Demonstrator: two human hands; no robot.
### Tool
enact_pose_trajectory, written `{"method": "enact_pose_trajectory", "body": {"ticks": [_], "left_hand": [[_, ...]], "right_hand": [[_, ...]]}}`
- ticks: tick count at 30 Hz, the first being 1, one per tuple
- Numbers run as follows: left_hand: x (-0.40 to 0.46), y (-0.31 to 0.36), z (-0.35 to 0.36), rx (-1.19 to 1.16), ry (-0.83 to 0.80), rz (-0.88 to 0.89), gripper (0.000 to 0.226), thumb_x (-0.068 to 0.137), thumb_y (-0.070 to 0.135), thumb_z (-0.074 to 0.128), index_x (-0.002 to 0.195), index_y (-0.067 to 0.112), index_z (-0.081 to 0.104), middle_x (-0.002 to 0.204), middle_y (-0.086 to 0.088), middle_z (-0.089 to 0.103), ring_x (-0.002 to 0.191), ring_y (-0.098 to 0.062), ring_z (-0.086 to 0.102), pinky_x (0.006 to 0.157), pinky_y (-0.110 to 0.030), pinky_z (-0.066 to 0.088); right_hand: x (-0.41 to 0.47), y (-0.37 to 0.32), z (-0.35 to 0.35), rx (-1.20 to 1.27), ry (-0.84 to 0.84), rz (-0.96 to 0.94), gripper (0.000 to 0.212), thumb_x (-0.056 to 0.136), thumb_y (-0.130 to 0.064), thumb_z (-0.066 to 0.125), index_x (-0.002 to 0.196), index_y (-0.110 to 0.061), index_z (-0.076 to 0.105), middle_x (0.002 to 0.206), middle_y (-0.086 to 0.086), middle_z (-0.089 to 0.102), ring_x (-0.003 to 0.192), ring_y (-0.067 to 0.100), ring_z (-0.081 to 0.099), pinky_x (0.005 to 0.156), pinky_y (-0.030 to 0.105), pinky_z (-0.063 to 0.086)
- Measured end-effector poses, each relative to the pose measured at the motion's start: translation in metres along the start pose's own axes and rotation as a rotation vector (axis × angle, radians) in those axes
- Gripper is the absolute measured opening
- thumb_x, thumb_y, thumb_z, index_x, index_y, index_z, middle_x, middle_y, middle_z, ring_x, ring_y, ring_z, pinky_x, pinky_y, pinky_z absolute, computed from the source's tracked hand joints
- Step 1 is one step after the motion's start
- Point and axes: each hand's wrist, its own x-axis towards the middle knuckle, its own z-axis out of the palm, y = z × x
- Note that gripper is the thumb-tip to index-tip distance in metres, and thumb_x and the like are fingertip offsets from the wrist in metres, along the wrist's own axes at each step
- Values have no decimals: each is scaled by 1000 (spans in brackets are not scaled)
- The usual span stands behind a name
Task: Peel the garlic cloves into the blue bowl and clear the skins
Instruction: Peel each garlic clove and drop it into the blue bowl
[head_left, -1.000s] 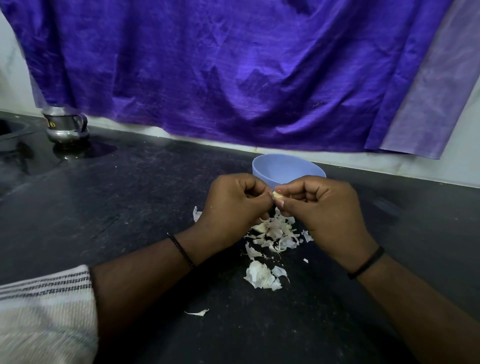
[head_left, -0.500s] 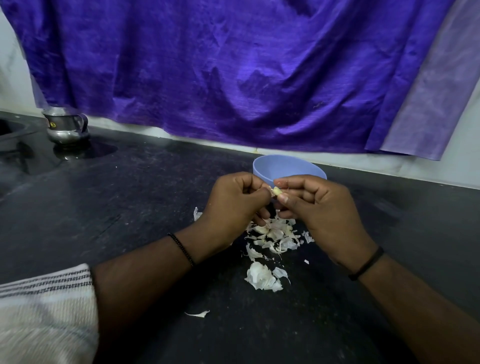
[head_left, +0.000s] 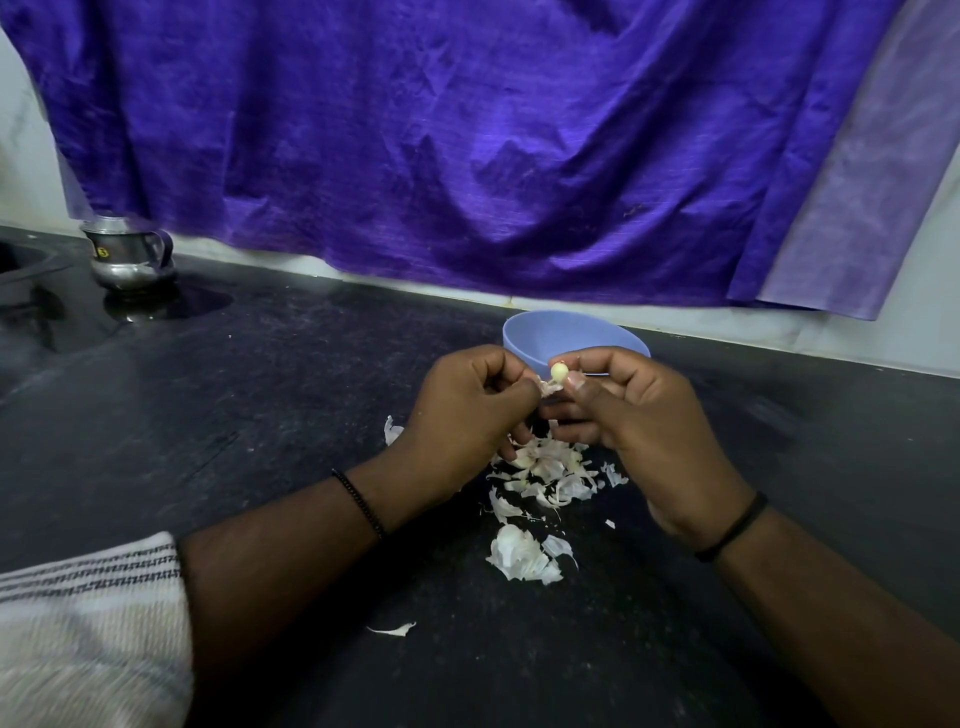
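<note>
Both hands (head_left: 558, 410) pinching one smooth pale garlic clove (head_left: 559, 371) above papery skins (head_left: 548, 467), beside rounded blue bowl (head_left: 550, 332).

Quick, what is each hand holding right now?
Left hand: fingers curled, pinching the loose skin coming off the clove.
Right hand: pinching the garlic clove.

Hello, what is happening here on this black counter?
A person is peeling garlic with bare hands. The right hand pinches a small pale garlic clove, and the left hand pulls at the skin hanging from it. They work just in front of the blue bowl; what it holds cannot be seen. A pile of loose skins lies on the counter under the hands, not yet cleared. A steel jug stands far left.
</note>
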Motion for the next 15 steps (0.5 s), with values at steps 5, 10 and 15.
{"method": "enact_pose_trajectory", "body": {"ticks": [5, 10, 15], "left_hand": [[-1, 0, -1, 62, -3, 18, 12, 93, 8, 64, 82, 5, 65, 60, -2, 62, 52, -14, 62, 46, -29, 51], [-2, -2, -2, 157, -9, 67, 12, 91, 9, 64, 79, 9, 66, 58, 3, 62, 51, -11, 61, 48, -30, 52], [-2, 0, -3, 347, 16, 154, 13, 89, 15, 67, 77, 12, 68, 63, 5, 63, 55, -5, 56, 56, -28, 49]], "right_hand": [[2, 0, -3, 86, 22, 51, 13, 95, -10, 62, 106, -9, 68, 96, 7, 76, 92, 24, 72, 77, 36, 58], [5, -4, -4, 306, 58, 119, 14, 93, -6, 59, 105, -8, 68, 89, 7, 72, 74, 12, 61, 65, 25, 52], [6, -7, -6, 372, 10, 147, 21, 93, -5, 58, 111, -8, 69, 86, 7, 71, 69, 11, 62, 60, 23, 53]]}}
